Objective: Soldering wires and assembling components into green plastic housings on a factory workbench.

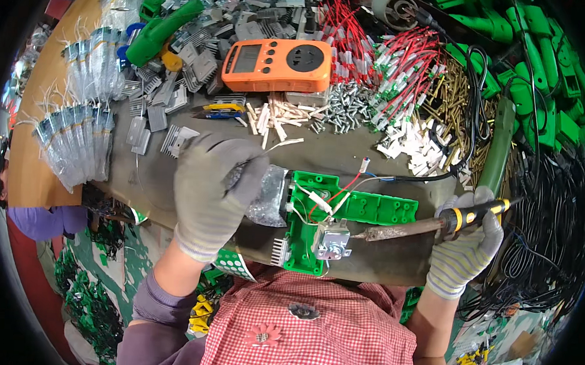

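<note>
My gloved right hand (462,248) grips a soldering iron (401,229) by its black and yellow handle. The iron's tip is at a small metal switch-like block (333,240), which sits over an open green plastic housing half (384,209). Red, white and blue wires with a white sleeve (320,202) run inside the housing. To the left, my gloved left hand (217,186) is closed with its fingers pinched together; what they hold is hidden. Beside that hand, a clear-wrapped heating element (269,198) lies against the housing's left side.
An orange meter (278,64) stands at the back among heaps of metal heat sinks (196,61), red wires (343,38), screws (345,106) and white sleeves (415,149). Green housings (539,69) and black cords (545,226) crowd the right. Wrapped elements (79,140) lie left.
</note>
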A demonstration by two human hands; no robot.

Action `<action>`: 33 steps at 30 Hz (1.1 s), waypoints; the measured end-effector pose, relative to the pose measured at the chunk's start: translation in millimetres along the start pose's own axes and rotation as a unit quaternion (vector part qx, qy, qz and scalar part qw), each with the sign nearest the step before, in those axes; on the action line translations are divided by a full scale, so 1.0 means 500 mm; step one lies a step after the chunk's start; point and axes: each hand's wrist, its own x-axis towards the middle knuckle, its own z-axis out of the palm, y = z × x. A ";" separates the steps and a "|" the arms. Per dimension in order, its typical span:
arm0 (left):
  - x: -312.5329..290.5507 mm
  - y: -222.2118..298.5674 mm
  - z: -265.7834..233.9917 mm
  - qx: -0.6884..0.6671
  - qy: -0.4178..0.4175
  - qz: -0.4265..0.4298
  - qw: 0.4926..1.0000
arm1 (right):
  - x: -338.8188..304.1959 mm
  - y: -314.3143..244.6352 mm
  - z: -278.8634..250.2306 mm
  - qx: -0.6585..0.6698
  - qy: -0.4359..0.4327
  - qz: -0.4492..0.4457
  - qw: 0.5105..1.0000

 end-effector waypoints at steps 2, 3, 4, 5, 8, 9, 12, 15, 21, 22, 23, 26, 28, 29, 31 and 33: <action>-0.013 0.020 -0.004 -0.019 0.044 0.009 0.999 | 0.020 -0.013 -0.005 -0.060 -0.022 -0.007 0.998; -0.024 0.037 -0.015 -0.010 0.053 0.027 0.998 | 0.030 -0.026 0.000 -0.116 -0.015 0.006 0.993; -0.034 0.043 -0.023 -0.010 0.066 0.046 0.997 | 0.038 -0.032 0.017 -0.150 0.010 0.013 0.989; -0.039 0.044 -0.031 -0.041 0.036 0.087 0.995 | 0.046 -0.038 0.027 -0.149 0.016 0.037 0.988; -0.025 0.099 -0.033 -0.003 -0.086 0.121 0.989 | 0.083 -0.048 0.034 -0.159 0.026 0.074 0.984; -0.026 0.111 -0.028 0.043 -0.093 0.111 0.989 | 0.091 -0.043 0.036 -0.159 0.000 0.092 0.983; -0.027 0.104 -0.011 0.042 -0.083 0.107 0.990 | 0.098 -0.027 0.047 -0.162 -0.013 0.139 0.977; -0.022 0.106 -0.012 0.050 -0.093 0.104 0.989 | 0.097 -0.024 0.043 -0.159 -0.036 0.163 0.973; -0.006 0.123 -0.021 0.055 -0.143 0.078 0.985 | 0.089 -0.011 0.060 -0.197 0.010 0.151 0.969; -0.006 0.124 -0.022 0.055 -0.156 0.073 0.984 | 0.090 -0.012 0.058 -0.198 0.011 0.153 0.968; -0.007 0.117 -0.018 0.055 -0.157 0.072 0.983 | 0.090 -0.014 0.056 -0.202 0.002 0.163 0.966; -0.013 0.099 -0.009 0.064 -0.114 0.132 0.983 | 0.087 -0.014 0.059 -0.206 -0.012 0.166 0.964; -0.011 0.101 -0.011 0.073 -0.126 0.135 0.980 | 0.087 -0.014 0.060 -0.206 -0.015 0.160 0.965; -0.011 0.099 -0.009 0.073 -0.127 0.134 0.980 | 0.087 -0.015 0.058 -0.206 -0.015 0.162 0.965; -0.011 0.099 -0.006 0.079 -0.117 0.152 0.978 | 0.087 -0.015 0.058 -0.206 -0.017 0.165 0.964; -0.006 0.106 -0.012 0.074 -0.139 0.140 0.978 | 0.087 -0.016 0.059 -0.209 -0.007 0.169 0.963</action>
